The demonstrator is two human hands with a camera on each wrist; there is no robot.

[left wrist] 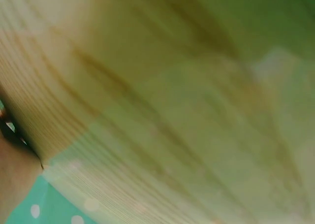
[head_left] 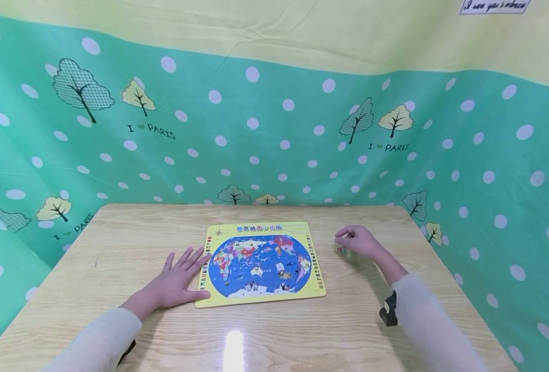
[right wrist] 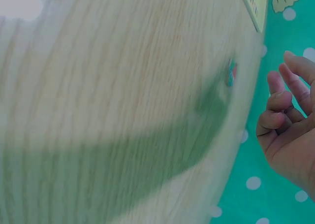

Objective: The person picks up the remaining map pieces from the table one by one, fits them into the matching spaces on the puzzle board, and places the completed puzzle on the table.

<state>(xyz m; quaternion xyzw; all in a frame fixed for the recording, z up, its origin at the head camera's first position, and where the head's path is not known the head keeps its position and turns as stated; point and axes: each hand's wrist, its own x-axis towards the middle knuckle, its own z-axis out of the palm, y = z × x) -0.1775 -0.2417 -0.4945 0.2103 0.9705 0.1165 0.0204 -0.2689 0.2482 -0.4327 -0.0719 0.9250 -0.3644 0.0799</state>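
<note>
A yellow-bordered children's world map board (head_left: pixel 260 302), apparently a puzzle, lies flat on the table. My left hand (head_left: pixel 178 281) rests at its left edge with the fingers spread, the thumb and fingertips touching the border. In the left wrist view only a slice of that hand (left wrist: pixel 15 172) shows at the far left. To the right of the board is a small red and green piece (head_left: pixel 341 250), also seen lying on the table (right wrist: pixel 232 72). Just above it hovers my right hand (head_left: pixel 355 242), its fingers (right wrist: pixel 275 101) loosely bent, apart from the piece and holding nothing.
The wooden table (head_left: pixel 116 248) is backed by a green dotted curtain (head_left: pixel 255 139) with printed trees, which also hangs along both sides. Light glares off the table (head_left: pixel 234 351) near its front. Dark wrist devices (head_left: pixel 388 310) sit at the sleeves.
</note>
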